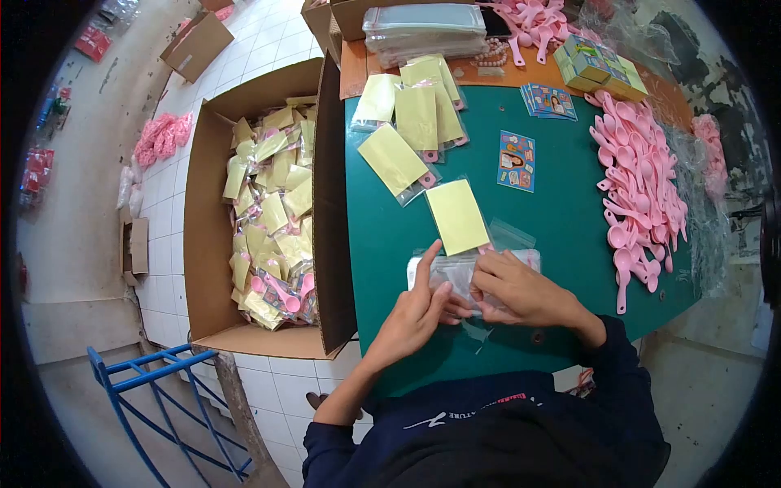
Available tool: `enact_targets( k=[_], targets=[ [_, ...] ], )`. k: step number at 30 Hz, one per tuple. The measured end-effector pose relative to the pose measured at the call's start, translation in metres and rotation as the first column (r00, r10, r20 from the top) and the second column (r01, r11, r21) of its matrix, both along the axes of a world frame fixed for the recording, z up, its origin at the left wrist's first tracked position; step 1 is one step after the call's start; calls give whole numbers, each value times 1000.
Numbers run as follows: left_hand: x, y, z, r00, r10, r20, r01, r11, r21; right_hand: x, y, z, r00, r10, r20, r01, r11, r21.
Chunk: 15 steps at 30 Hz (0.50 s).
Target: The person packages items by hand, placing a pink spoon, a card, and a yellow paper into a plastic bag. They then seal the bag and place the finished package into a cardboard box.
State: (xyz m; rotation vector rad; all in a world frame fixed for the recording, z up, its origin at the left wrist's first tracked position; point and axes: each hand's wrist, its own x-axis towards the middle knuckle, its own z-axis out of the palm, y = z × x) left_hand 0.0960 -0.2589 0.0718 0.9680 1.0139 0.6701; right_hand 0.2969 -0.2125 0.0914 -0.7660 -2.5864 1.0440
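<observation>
My left hand [419,317] is over the left part of a stack of clear plastic bags [455,272], its index finger stretched toward a yellow card packet [457,216]. My right hand [512,286] has its fingers bent and pressed together on the same stack; what they pinch, if anything, is hidden. The yellow packet lies just beyond the stack, with a bit of pink at its lower right corner. Further up lie more yellow packets [393,159]. A printed card [517,161] lies flat right of them.
A large cardboard box [210,244] of packets stands left of the green table [561,236]. Pink spoons [643,179] are heaped at the right. Small cards [549,102], a card stack [590,65] and plastic sleeves [425,23] lie at the back. A blue metal frame [154,358] stands lower left.
</observation>
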Motion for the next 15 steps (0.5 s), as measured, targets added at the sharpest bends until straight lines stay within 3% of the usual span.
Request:
enact_targets(
  k=[4,5,10,13,14,15],
  targets=[
    [13,-1,-19,993,95,75,-102,991,87,-11,-7,-1,996,24,-84,-15,995,100],
    [12,0,-19,996,90,24,-92,989,117,-11,-9,-2,994,43,-99,-29,991,131],
    [9,1,-21,985,116,-124,-98,984,147,-5,-6,3,980,93,-177,-97,995,-12],
    [8,5,-11,974,197,115,-193,980,-49,27,15,20,955,50,-291,-118,968,-220],
    [5,7,-10,978,153,141,-145,987,-70,46,29,27,942,15,-335,-121,947,-298],
    [3,8,-9,980,111,167,-97,991,-88,77,52,34,935,24,-354,-98,976,-192]
  ],
)
